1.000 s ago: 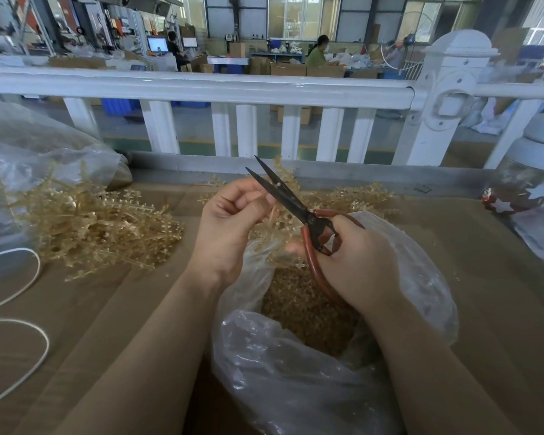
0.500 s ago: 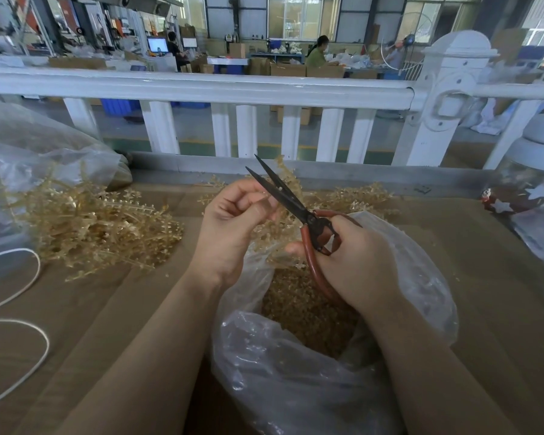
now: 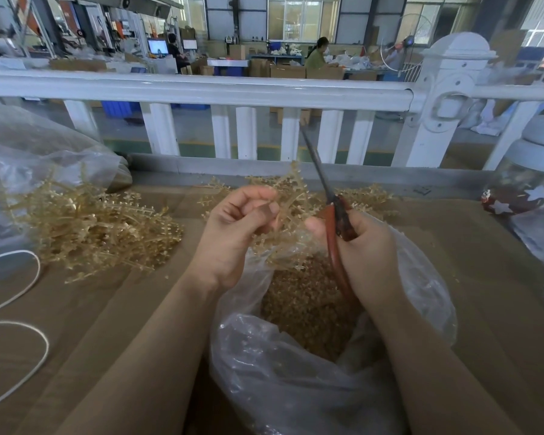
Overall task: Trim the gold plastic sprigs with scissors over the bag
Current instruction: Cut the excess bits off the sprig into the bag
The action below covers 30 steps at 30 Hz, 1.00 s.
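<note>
Scissors (image 3: 333,211) handles hidden in hand

Two forearms in view, both bare from lower frame edge up to wrists, no sleeve or cuff showing. Left hand (image 3: 233,233) bare: no glove, ring, watch or band visible. Right hand (image 3: 368,249) bare too: no glove or wrist strap. Thumbnail on left hand short, unpainted. Fingernails on right hand can't be made out. No tape, bandage or markings on either arm. Upper arms, shoulders and rest of the person's body out of frame, so clothing can't be told.
</note>
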Tool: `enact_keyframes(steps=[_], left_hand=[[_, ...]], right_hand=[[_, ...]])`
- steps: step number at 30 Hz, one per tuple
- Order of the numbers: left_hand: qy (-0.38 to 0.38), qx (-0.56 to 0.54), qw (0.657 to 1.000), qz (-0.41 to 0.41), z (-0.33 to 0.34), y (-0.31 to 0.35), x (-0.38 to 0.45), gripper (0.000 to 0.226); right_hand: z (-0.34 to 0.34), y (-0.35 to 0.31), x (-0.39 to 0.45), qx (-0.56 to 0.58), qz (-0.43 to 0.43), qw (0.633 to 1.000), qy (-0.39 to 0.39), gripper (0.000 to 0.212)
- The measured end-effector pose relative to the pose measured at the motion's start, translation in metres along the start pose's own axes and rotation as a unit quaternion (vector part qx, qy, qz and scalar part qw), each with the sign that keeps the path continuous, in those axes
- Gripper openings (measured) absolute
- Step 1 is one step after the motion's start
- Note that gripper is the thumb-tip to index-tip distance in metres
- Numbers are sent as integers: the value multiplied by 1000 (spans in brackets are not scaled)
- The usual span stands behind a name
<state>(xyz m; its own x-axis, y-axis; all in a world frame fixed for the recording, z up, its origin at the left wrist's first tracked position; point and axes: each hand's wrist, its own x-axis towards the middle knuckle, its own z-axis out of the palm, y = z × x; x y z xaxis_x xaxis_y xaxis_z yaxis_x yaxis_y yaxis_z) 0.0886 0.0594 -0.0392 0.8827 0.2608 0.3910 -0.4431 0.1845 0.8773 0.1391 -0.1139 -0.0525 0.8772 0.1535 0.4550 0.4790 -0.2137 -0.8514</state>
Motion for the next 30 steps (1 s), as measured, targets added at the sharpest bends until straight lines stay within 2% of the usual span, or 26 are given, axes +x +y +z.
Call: enact_keyframes(steps=[4,7,9,11,13,15,17,18,19,20,22,24,27,30], left_hand=[[-31,9,998,-50,2,-1,0,13],[-40,13,997,-72,5,-3,-1,12],[-43,3,996,-81,6,-4,-1,14],[-47,-14,994,-102,6,-3,-1,17],[-49,-23,989,-137,5,-2,-1,38],[-56,-12,985,-166,3,-1,0,68],[-83,4,982,-170,4,-1,-1,83],[-98,17,982,-163,5,-3,-2,86],[-115,26,981,-153,6,-6,-4,84],[-133,27,980,-144,9,-9,-6,72],[-148,17,980,-133,14,-14,-9,34],[-129,8,983,-129,17,-17,-11,15],[-97,-27,986,-131,16,-15,-9,6],[-81,-8,989,-124,14,-7,-6,8]], right_hand=[[-4,-7,2,76,49,995,-41,51],[-4,-9,4,118,65,985,-108,22],[-3,-8,5,123,73,979,-145,15],[-3,-8,5,139,73,976,-148,13],[-4,-9,4,185,72,971,-135,4],[-4,-8,4,248,84,959,-113,5],[-7,-7,6,288,99,949,-78,7],[-8,-5,6,298,103,947,-63,16],[-9,-5,6,306,110,944,-52,24],[-10,-5,7,311,115,942,-44,29],[-9,-7,6,316,116,941,-35,26],[-8,-8,5,303,114,946,-29,19],[-7,-7,7,269,117,956,-20,9],[-7,-4,10,221,102,970,-7,16]])
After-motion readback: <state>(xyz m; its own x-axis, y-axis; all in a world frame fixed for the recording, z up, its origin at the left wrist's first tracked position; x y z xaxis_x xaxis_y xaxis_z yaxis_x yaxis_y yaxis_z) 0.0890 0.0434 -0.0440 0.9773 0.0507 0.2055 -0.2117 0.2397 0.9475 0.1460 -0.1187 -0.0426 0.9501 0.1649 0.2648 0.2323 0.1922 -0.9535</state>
